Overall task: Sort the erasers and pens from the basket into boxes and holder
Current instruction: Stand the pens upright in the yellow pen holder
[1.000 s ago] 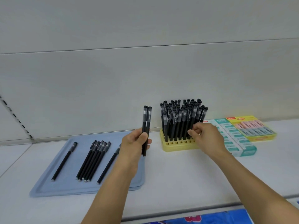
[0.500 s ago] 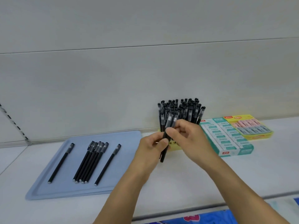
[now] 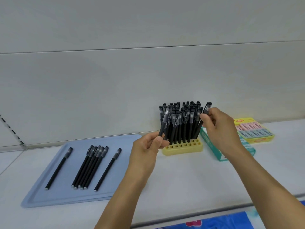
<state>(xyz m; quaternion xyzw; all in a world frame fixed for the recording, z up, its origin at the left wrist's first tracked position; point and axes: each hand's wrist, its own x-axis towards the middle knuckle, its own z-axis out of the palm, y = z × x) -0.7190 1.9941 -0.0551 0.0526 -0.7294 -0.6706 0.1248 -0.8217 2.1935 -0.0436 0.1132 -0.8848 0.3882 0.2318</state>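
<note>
A yellow pen holder [image 3: 182, 148] stands on the white shelf, packed with several upright black pens [image 3: 181, 123]. My left hand [image 3: 146, 146] grips one black pen [image 3: 163, 123] upright just left of the holder. My right hand [image 3: 217, 126] pinches another black pen [image 3: 205, 113] at the holder's right side, tilted, cap up. Several more black pens [image 3: 89, 166] lie on a flat blue tray [image 3: 49, 197] to the left. A teal eraser box [image 3: 214, 151] and a yellow eraser box [image 3: 257, 131] sit right of the holder, the teal one partly hidden by my right forearm.
A grey wall panel rises behind the shelf. The shelf's front edge [image 3: 214, 210] runs along the bottom, with blue printed material [image 3: 214, 223] below it. Bare white shelf lies between the tray and the boxes.
My hands met in front of the holder and my right hand took one of the two pens from my left. The right hand then moved to the holder's right side with it.
</note>
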